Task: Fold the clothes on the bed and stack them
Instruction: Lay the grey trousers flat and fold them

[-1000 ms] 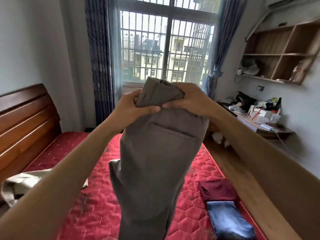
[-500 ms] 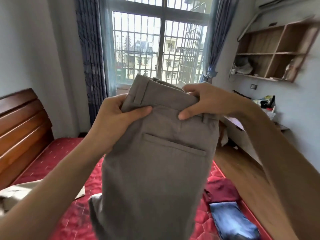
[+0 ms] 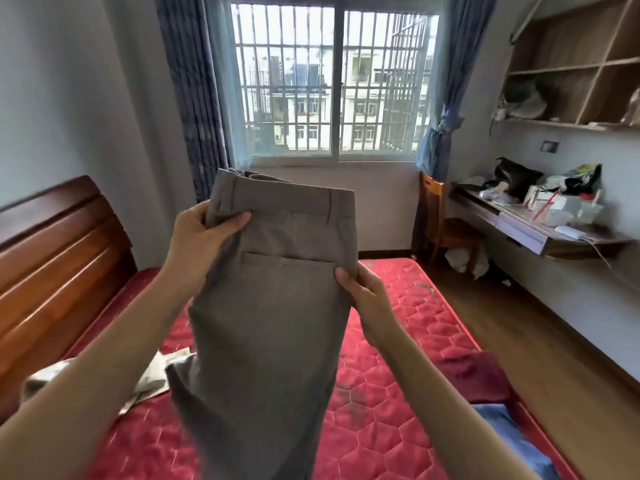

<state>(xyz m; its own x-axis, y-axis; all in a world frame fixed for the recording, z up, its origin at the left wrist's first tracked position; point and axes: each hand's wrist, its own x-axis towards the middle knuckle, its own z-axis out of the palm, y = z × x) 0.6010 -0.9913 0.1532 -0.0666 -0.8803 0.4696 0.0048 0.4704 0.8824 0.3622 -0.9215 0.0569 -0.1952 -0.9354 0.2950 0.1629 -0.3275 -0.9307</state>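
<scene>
- Above the bed (image 3: 398,341), in mid-air before the window (image 3: 332,84), the grey trousers (image 3: 273,323) hang waistband-up, seat and back pocket turned to the camera, legs trailing down out of view at the bottom edge.
- The left hand (image 3: 197,244) pinches the left end of the waistband, thumb laid across the front of the cloth and fingers curled behind it.
- The right hand (image 3: 363,292) sits lower, its grip pinching the right side seam just below the pocket line, thumb tip on the front.
- The step in hand looks like squaring up: the garment is held aloft, apparently already doubled leg on leg, though the lower part is hidden and I cannot confirm it.
- The next move probably calls for lowering the trousers flat onto the red mattress, then folding them across their length; the two hands would need to keep the edges aligned as the cloth settles.
- A dark red garment (image 3: 474,375) and a blue one (image 3: 512,441) lie folded near the bed's right edge, a likely stacking spot.
- A beige garment (image 3: 149,379) lies crumpled at the left, still unfolded.
</scene>
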